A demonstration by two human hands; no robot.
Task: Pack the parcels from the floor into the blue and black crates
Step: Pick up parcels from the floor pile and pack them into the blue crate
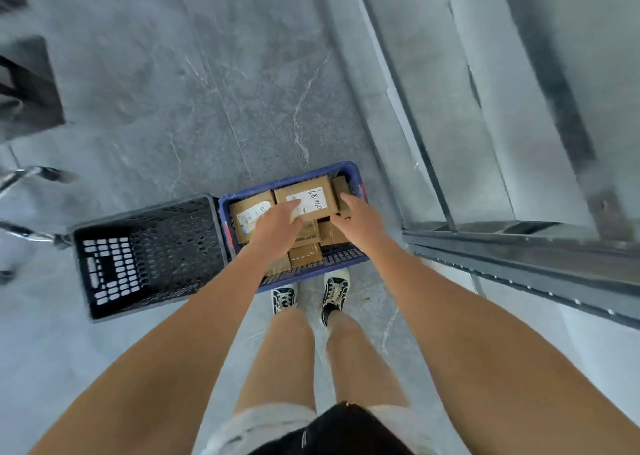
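Note:
A blue crate stands on the floor in front of my feet, filled with several brown cardboard parcels. On top lies a parcel with a white label and handwritten numbers. My left hand rests flat on its left part, fingers spread. My right hand touches its right edge with fingers extended. Another labelled parcel lies to the left inside the crate. A black crate stands against the blue one's left side and holds no parcels that I can see.
Grey marbled floor stretches ahead. A metal door frame and threshold rail run along the right. Dark furniture and chrome chair legs sit at the left. My sneakers stand just behind the blue crate.

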